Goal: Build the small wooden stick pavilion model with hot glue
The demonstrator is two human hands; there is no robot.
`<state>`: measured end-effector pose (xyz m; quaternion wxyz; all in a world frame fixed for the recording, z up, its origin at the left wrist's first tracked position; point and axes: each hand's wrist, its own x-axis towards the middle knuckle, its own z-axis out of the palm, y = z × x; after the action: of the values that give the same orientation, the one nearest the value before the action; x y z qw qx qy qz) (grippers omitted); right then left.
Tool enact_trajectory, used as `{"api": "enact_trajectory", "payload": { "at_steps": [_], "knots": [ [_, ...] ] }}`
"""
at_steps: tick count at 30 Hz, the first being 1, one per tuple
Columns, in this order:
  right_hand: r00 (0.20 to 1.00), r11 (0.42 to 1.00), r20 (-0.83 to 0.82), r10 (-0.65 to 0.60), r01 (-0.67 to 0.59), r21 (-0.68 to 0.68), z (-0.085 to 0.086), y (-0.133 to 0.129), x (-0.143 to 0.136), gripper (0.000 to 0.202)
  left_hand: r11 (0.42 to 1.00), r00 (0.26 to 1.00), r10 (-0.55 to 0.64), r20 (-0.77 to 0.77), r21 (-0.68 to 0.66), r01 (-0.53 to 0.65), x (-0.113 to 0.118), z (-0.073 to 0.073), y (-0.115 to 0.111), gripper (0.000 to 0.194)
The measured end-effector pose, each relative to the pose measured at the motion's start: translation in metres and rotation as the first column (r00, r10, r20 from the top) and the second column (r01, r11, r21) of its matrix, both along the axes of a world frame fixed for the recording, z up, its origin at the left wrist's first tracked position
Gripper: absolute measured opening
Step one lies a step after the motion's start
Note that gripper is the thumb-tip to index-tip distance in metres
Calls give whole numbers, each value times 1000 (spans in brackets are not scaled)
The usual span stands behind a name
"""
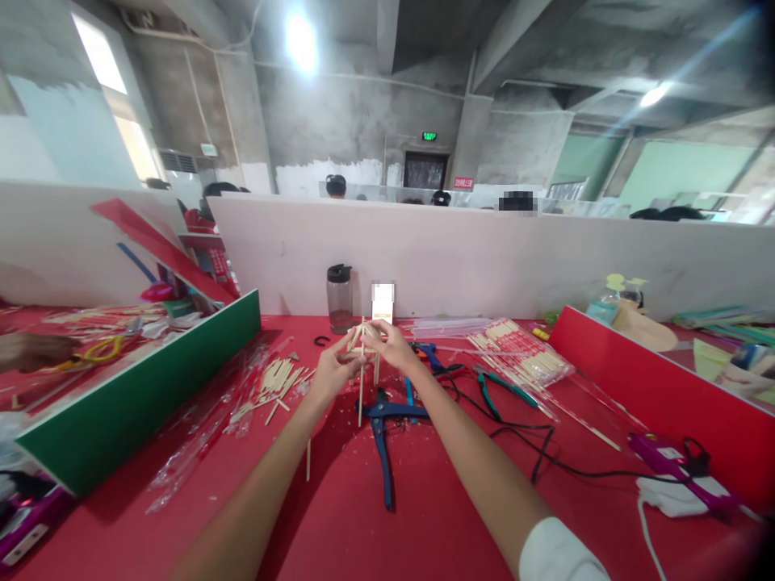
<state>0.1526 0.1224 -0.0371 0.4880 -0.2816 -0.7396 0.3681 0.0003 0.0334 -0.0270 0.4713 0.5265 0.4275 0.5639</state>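
In the middle of the head view, a small frame of thin wooden sticks (362, 395) is held up between both hands. My left hand (332, 369) closes its fingers on the frame's left side. From the right, my right hand (393, 347) pinches it near the top. One long stick points down from it. Below the hands lies a dark blue hand cutter (383, 452) with its handles apart. A blue glue gun (427, 355) rests just beyond my right forearm, partly hidden. Left of my left hand is a loose pile of short sticks (279, 381).
Green-handled pliers (488, 395), a black cable (581, 470) and bagged sticks (524, 355) lie on the right. A bottle (340, 303) and a lit phone (382, 311) stand behind. Green (151, 387) and red (659, 411) boards flank the workspace. A co-worker's hand (36, 353) is far left.
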Motion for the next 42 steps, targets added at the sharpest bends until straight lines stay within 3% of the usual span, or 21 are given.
{"api": "enact_trajectory", "payload": {
  "at_steps": [11, 20, 27, 31, 33, 34, 36, 38, 40, 42],
  "knots": [
    [999, 999, -24, 40, -41, -25, 3, -2, 3, 39, 1000, 999, 26, 38, -8, -26, 3, -2, 2, 101],
    [995, 996, -89, 50, -56, -68, -2, 12, 7, 34, 1000, 999, 23, 36, 12, -23, 2, -6, 4, 102],
    [990, 991, -91, -112, 104, -88, 14, 18, 27, 29, 999, 999, 19, 45, -29, -18, 3, -5, 3, 103],
    [982, 977, 107, -155, 169, -132, 26, 18, 62, 28, 999, 999, 19, 50, -29, -17, 4, -3, 2, 103],
    [934, 967, 338, -118, 186, -175, 28, 16, 77, 29, 999, 998, 23, 54, -31, -21, 4, -3, 2, 103],
    [871, 957, 486, -73, 199, -213, 27, 14, 82, 32, 999, 998, 23, 53, -30, -22, 4, -4, 2, 103],
    [683, 921, 728, 64, 240, -307, 24, 9, 85, 39, 999, 999, 20, 50, -25, -19, 4, -4, 2, 104],
    [527, 861, 825, 204, 304, -407, 18, 2, 78, 39, 1000, 999, 15, 41, -17, -14, 3, -4, 2, 105],
    [489, 791, 829, 272, 377, -482, 12, -3, 65, 36, 1000, 999, 19, 32, -12, -19, 3, -4, 3, 105],
    [503, 771, 820, 271, 396, -498, 7, -6, 54, 32, 999, 999, 31, 18, -13, -30, 2, -4, 3, 105]
  ]
}}
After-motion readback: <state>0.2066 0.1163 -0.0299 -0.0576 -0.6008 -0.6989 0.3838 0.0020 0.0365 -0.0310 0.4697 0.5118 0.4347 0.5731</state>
